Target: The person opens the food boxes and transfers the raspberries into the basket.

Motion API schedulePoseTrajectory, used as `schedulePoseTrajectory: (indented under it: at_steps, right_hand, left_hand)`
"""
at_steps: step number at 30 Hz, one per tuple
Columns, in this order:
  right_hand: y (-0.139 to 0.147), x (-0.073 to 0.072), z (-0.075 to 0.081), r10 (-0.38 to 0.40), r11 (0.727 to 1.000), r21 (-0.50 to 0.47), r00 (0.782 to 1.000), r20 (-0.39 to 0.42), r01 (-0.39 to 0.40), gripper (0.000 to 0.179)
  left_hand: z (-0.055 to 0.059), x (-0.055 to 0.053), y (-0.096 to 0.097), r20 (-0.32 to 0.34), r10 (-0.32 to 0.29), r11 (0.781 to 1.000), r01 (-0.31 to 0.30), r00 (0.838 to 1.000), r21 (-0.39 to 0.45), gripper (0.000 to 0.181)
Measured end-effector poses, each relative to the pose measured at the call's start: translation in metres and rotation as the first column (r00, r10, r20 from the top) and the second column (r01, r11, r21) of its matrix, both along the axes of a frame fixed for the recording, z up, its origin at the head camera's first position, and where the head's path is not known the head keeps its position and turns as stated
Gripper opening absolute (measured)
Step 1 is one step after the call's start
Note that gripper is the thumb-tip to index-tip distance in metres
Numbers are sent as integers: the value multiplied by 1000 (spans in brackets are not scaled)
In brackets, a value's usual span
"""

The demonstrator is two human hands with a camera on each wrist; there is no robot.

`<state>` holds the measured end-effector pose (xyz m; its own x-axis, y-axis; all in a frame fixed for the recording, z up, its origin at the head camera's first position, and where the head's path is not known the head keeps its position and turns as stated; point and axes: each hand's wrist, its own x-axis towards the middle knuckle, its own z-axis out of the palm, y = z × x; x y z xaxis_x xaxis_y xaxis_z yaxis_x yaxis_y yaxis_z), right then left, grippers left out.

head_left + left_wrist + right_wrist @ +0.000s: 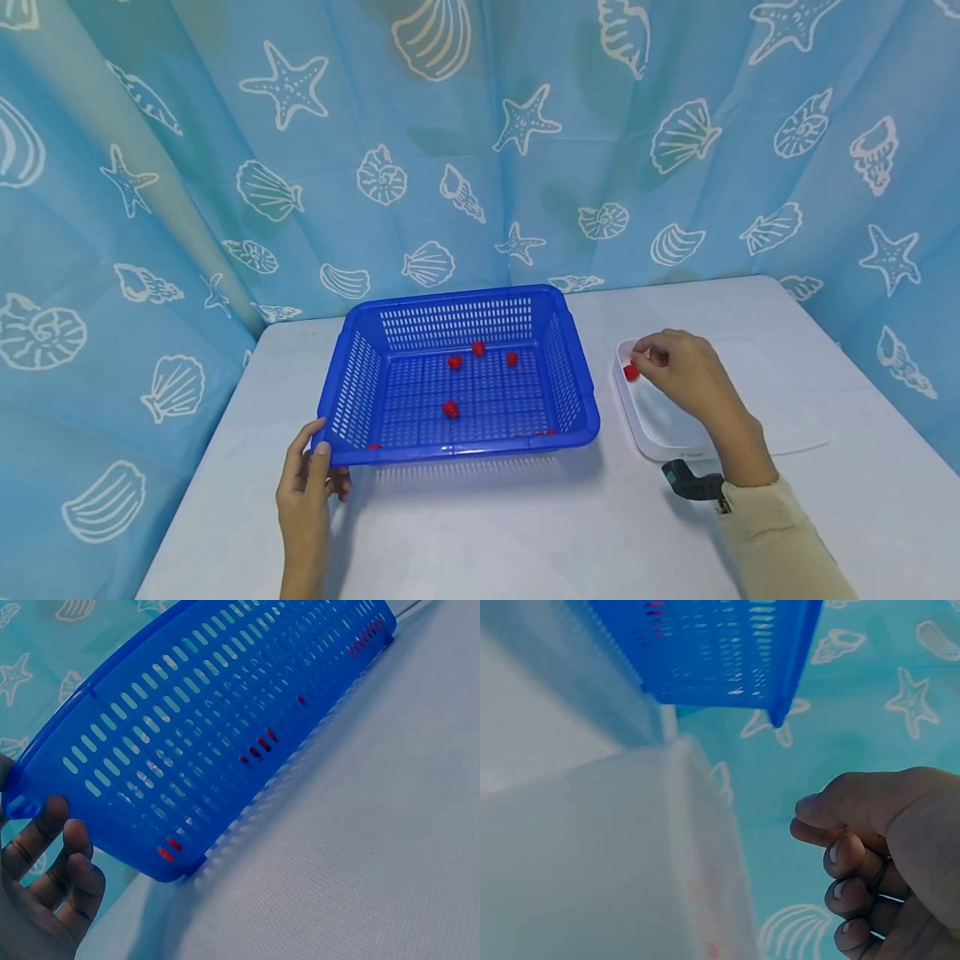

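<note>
A blue plastic basket with slotted walls stands on the table, with several small red berry-like pieces scattered on its floor. My left hand grips its near left corner, thumb at the rim and other fingers below, as the left wrist view also shows. Over the far left end of a shallow white container is my right hand, thumb and index tips together and the other fingers curled. Just under those fingertips lies red in the container. In the right wrist view nothing shows between the fingertips.
A white cloth covers the table. Beside the white container lies a flat, clear-looking lid or sheet. Behind and at both sides hangs a blue curtain with white shells and starfish. A dark device sits on the right wrist.
</note>
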<state>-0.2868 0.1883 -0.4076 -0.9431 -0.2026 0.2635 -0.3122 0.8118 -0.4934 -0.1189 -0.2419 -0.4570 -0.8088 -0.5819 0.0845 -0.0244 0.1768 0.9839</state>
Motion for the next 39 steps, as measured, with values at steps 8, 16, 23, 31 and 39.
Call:
schedulePoseTrajectory:
  at_steps: [8, 16, 23, 31, 39]
  right_hand:
    - [1, -8, -14, -15, 1000, 28, 997, 80, 13, 23]
    - [1, -14, -25, 11, 998, 64, 998, 62, -15, 26]
    - [2, -16, -33, 8, 996, 90, 998, 62, -13, 30]
    - [2, -19, -41, -15, 994, 105, 998, 58, 9, 34]
    - [1, -22, -44, -21, 993, 121, 999, 38, 16, 31]
  left_hand:
    - [2, -1, 0, 27, 10, 1000, -10, 1000, 17, 37]
    - [7, 1, 2, 24, 9, 1000, -9, 1000, -1, 39]
    - [-13, -4, -6, -16, 1, 999, -2, 1000, -33, 41]
    - [-45, -12, -21, -11, 7, 999, -8, 1000, -36, 41]
    - [-13, -3, -6, -35, -14, 1000, 13, 999, -12, 41]
